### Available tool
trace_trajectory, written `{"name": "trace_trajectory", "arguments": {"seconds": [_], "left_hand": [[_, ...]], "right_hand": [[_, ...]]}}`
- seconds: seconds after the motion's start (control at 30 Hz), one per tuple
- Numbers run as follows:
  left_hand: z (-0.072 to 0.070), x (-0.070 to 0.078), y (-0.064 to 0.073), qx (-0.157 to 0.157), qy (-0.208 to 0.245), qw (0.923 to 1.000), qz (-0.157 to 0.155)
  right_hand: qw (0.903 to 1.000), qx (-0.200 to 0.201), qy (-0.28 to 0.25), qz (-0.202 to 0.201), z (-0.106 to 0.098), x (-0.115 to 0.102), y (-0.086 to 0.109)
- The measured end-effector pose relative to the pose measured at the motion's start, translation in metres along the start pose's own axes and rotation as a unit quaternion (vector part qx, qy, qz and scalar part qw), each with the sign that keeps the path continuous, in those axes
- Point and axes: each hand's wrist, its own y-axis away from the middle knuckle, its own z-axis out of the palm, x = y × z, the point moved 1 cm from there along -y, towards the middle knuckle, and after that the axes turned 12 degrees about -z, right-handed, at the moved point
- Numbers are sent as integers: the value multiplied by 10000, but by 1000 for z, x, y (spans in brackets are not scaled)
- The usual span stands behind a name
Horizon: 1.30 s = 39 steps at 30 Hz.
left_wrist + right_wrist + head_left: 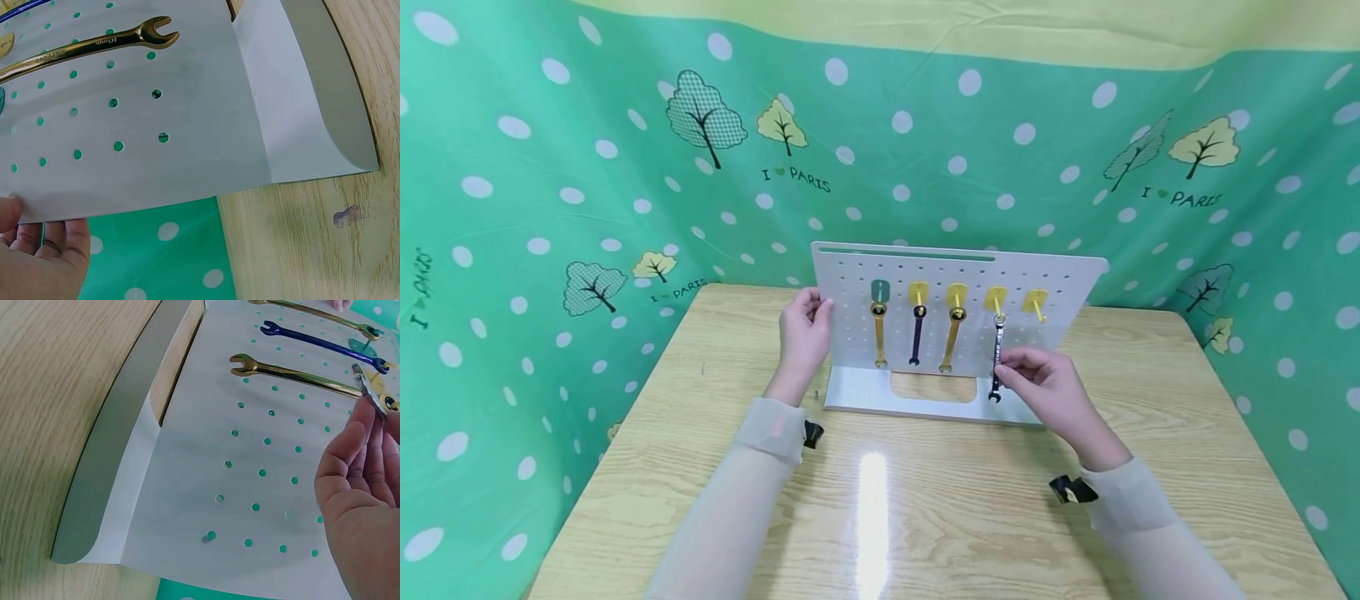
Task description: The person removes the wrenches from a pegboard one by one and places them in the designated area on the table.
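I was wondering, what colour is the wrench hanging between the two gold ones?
That wrench is a shiny blue, clearest in the right wrist view.

The wrenches [94, 45] look glossy metal, hooks [1036, 297] plastic, the board [206, 119] smooth and matt, the worktop [970, 500] wood-grained, the curtain [925, 100] cloth.

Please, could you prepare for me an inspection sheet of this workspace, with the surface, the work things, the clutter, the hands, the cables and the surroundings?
Surface: wood-grain table, with a purplish mark beside the board.
Work things: white pegboard standing; left gold wrench, blue wrench and second gold wrench hang on hooks; silver wrench at the fourth hook, seating unclear; rightmost hook without wrench.
Clutter: nothing seen.
Hands: left hand grips the board's left edge; right hand pinches the silver wrench.
Cables: nothing seen.
Surroundings: green dotted curtain behind and at both sides.
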Motion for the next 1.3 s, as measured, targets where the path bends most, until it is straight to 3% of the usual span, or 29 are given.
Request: {"name": "trace_trajectory", "arguments": {"seconds": [0.33,0.87,1.3], "left_hand": [[0,0,0,-17,29,10000,-50],[0,-2,0,-30,9,9999,-109],[0,0,1,-22,-36,9999,-144]], "right_hand": [[9994,30,-343,-23,-3,-1,2],[9989,37,-468,-60,-4,-2,2],[9998,1,-201,28,-5,-3,0]]}}
